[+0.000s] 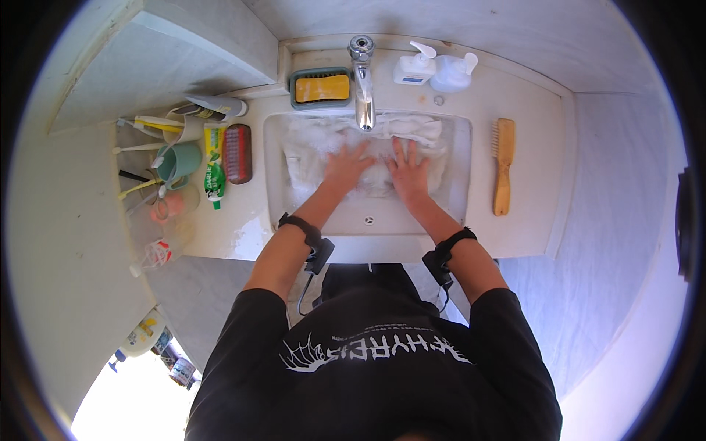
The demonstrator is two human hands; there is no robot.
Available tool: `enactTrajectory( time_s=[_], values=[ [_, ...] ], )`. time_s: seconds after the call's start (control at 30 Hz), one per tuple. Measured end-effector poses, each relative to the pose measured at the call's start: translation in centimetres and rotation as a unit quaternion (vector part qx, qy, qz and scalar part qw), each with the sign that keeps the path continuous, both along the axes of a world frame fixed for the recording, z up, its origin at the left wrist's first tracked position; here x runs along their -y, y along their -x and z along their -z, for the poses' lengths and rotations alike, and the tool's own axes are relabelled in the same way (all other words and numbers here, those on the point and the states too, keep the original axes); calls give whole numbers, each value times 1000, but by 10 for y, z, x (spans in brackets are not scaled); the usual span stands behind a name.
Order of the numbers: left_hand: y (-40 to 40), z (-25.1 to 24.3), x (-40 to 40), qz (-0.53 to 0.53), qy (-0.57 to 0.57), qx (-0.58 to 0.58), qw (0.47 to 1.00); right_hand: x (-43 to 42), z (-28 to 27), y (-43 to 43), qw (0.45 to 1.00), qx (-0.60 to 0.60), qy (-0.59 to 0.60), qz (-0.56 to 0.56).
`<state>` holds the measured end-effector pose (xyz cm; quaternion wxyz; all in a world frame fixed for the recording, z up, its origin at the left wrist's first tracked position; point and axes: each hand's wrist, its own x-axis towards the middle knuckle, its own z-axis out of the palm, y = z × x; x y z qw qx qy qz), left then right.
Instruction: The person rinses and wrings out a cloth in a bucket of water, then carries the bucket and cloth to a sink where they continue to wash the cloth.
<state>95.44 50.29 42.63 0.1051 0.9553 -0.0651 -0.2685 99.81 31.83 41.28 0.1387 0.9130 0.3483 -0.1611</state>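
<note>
White cloth (309, 165) lies in soapy water in a white rectangular sink (463, 182). My left hand (348, 165) rests on the soaked cloth with its fingers spread, left of the middle of the sink. On the right part of the cloth is my right hand (408, 172), its fingers apart too and pointing to the back of the sink. Neither hand is closed around anything. A chrome faucet (364, 93) reaches over the back edge between them; no running water is seen. Foam and water blur the cloth's outline.
Behind the sink are a yellow soap bar (322, 88) in a dish and two pump bottles (415, 67). A wooden-handled brush (503, 165) lies at right. At left are a scrub brush (237, 154), a toothpaste tube (215, 165), a green cup (185, 161) and several toothbrushes.
</note>
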Motion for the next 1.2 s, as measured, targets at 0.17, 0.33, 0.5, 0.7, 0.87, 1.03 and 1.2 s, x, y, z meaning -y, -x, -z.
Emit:
enactTrajectory(
  time_s=[0.17, 0.33, 0.5, 0.7, 0.87, 1.03, 1.2],
  values=[
    [14, -47, -21, 30, -22, 20, 999, 24, -30, -5, 994, -64, -84, 7],
    [26, -60, -56, 17, -98, 14, 995, 37, -42, -17, 994, -44, -97, -28],
    [27, -43, -53, 11, -131, -5, 991, 38, -36, -22, 995, -57, -77, -23],
    [16, -25, -52, 10, -160, -39, 986, 46, -15, -27, 996, -54, -62, -21],
    [26, 8, -66, -14, -158, -35, 987, 41, -13, -31, 994, -104, -23, -13],
    [21, -21, -43, -54, -95, -45, 993, 23, -46, -21, 981, -141, -115, 63],
    [15, -42, -7, -86, -51, 40, 994, -2, -51, -9, 981, -107, -136, 86]
  ],
)
